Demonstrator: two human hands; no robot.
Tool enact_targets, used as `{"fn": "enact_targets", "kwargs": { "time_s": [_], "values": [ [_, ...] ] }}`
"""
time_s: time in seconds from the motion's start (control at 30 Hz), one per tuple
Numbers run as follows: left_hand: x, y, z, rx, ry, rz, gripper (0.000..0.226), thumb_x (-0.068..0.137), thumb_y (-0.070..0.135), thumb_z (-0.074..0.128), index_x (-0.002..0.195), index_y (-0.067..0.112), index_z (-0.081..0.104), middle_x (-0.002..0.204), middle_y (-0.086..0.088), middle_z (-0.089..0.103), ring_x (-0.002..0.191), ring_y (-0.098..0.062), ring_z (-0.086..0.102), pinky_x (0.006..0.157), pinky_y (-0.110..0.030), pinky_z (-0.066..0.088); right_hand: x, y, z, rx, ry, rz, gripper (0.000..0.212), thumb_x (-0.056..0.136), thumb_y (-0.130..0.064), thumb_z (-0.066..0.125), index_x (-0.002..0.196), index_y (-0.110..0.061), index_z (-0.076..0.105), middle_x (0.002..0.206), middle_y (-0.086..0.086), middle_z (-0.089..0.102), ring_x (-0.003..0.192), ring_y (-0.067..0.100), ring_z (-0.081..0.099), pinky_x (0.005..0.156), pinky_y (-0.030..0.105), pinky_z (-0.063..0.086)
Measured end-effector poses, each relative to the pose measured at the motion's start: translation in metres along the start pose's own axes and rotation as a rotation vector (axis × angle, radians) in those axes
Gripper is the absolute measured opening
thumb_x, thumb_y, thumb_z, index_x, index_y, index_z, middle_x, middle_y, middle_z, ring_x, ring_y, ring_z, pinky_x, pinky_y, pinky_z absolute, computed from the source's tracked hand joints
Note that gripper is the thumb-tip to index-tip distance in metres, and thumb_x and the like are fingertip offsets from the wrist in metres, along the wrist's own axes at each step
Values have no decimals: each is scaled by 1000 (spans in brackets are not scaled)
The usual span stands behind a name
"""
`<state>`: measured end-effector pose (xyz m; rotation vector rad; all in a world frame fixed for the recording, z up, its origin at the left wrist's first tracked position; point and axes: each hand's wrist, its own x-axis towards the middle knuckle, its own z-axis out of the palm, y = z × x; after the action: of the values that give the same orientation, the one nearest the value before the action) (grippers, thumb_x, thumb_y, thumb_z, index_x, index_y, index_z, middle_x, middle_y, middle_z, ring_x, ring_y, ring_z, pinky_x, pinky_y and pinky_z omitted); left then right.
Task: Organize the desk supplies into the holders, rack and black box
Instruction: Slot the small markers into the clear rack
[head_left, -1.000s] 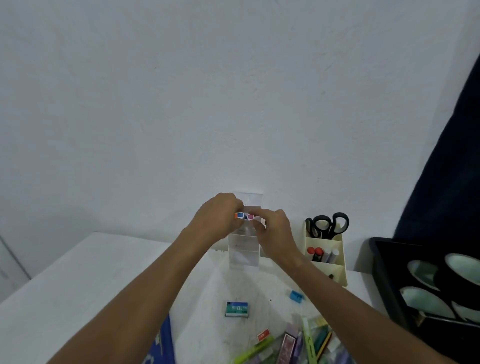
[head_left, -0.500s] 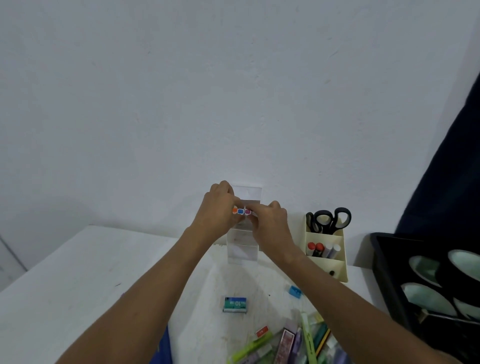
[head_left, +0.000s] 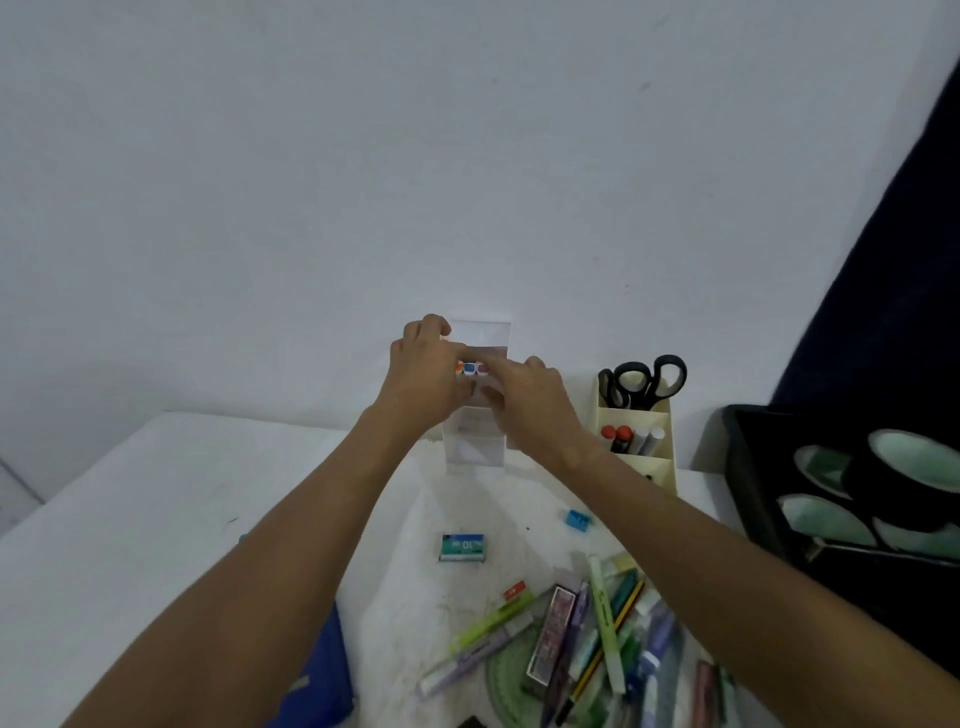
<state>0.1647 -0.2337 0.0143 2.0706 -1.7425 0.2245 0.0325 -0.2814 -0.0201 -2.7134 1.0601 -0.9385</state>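
The fingers of the left hand (head_left: 426, 371) curl around a small bunch of little things with coloured ends (head_left: 470, 368), one orange, one blue and one pink, and hold them at the top part of a see-through rack (head_left: 475, 441). What these little things are is too small to tell. The right hand (head_left: 530, 400) comes in from the other side, and its pointing finger lies straight and touches the pink end, while the other fingers bend loosely under it against the front of the rack. The rack stands upright at the back of the white table (head_left: 130, 519), close to the wall (head_left: 363, 156). Just to the right of it stands a cream holder (head_left: 636, 457) with steps. Black scissors (head_left: 641, 382) stick up out of its back part, and a few markers (head_left: 631, 439) with red and white caps stand in the part in front of that. Farther right sits a black box (head_left: 753, 478) with rolls of tape (head_left: 883, 483) inside. Nearer to the person, a small green box (head_left: 462, 548) and a little blue sharpener (head_left: 577, 519) lie alone on the table. At the bottom edge there is a messy pile of pens and highlighters (head_left: 587, 634), all lying flat and crossing each other
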Motion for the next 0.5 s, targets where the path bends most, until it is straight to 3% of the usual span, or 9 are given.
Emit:
{"fn": "enact_targets", "kwargs": {
  "time_s": [0.07,0.17,0.27,0.33,0.43,0.5],
  "values": [
    [-9,3,-2,-9,-27,14,40,83,25,65,123,30,61,142,-10,34,132,-30,30,105,-40,30,-11,-4,-12,108,-1,-35,43,92,-13,53,134,-21,49,126,2,63,94,28,62,80,36,49],
    [-35,5,0,-96,60,48,51,78,19,69,127,21,57,141,-16,35,127,-34,37,98,-44,38,-32,-10,-26,168,-23,-38,36,93,-14,54,130,-16,55,122,3,65,93,22,64,81,25,46],
    [-68,8,4,-154,51,28,49,81,22,70,127,17,57,136,-12,40,118,-28,45,92,-32,43,-55,-9,-39,185,-246,1,26,94,-13,53,115,-11,67,110,7,70,82,18,64,78,21,46],
    [-88,7,6,-200,-63,-31,41,84,25,68,123,17,58,130,-7,42,112,-22,49,88,-23,41,-72,-5,-44,141,-438,-26,23,93,-13,54,110,-12,69,107,4,71,74,7,56,72,13,41],
    [-119,0,11,-175,-331,-108,33,87,31,64,118,20,60,123,-2,47,96,-14,52,84,-22,42,-98,2,-47,108,-641,-66,21,89,-13,57,103,-15,72,101,-1,72,64,-4,50,62,1,33],
    [-140,-6,15,-114,-519,-110,31,89,34,61,117,21,62,120,-1,55,90,-12,53,80,-22,44,-113,2,-46,111,-726,-92,18,85,-14,61,98,-14,74,96,-2,73,63,-5,53,65,2,37]
  ]
}}
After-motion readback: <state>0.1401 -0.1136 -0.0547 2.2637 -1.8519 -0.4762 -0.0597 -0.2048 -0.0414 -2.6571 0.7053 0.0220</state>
